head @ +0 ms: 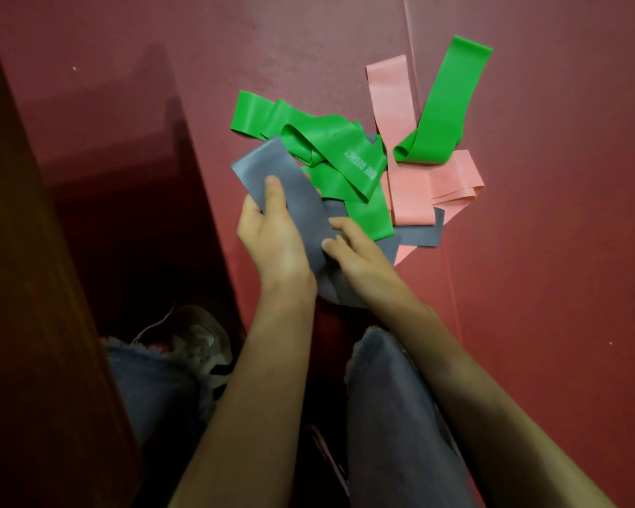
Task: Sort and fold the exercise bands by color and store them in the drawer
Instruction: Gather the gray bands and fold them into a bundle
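Grey band (290, 190) is held in both hands. The left hand (272, 240) curls around its upper stretch with the thumb pressed on top, and the right hand (360, 258) pinches its lower part just beside. Past the fingertips, a tangle of green bands (330, 141) and pink bands (393, 104) lies on the red surface (547, 251), the nearest green one touching the held band. A second grey strip (422, 234) shows beneath them.

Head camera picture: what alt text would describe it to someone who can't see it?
A person's left hand and right hand grip a grey band over a red surface. Behind it, green bands and pink bands lie tangled in a heap.
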